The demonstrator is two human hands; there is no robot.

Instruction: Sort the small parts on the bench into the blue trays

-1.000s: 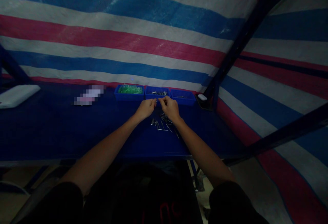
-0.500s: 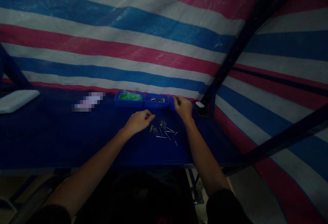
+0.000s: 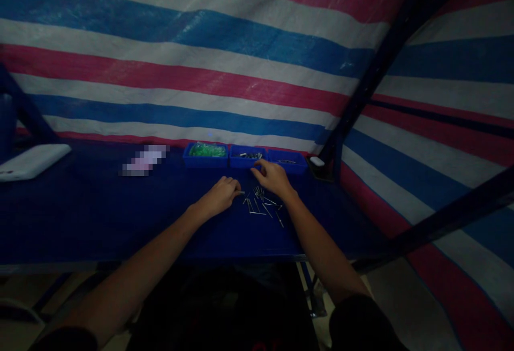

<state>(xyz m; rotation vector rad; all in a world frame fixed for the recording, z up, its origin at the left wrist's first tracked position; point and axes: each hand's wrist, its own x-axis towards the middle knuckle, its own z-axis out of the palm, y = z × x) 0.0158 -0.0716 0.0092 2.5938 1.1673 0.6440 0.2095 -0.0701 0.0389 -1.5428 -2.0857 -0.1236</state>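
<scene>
My left hand (image 3: 221, 195) rests on the blue table (image 3: 100, 212), fingers curled, with a thin metal pin (image 3: 241, 193) sticking out from the fingertips. A loose pile of small metal pins (image 3: 262, 204) lies just right of it. My right hand (image 3: 273, 176) hovers over the far side of that pile, fingers bent in a pinch near the middle blue tray (image 3: 247, 157); what it holds is too small to make out. The left blue tray (image 3: 206, 155) holds green parts, the right blue tray (image 3: 288, 161) a few small pieces.
A white flat object (image 3: 32, 161) lies at the table's far left, and a blurred pinkish patch (image 3: 144, 159) sits mid-left. A small white item (image 3: 317, 161) rests by the dark metal post (image 3: 363, 91). A striped tarp (image 3: 201, 73) walls the back and right.
My right hand has come back from the right tray to the pile by the middle tray. My left hand has settled lower on the table beside the pins.
</scene>
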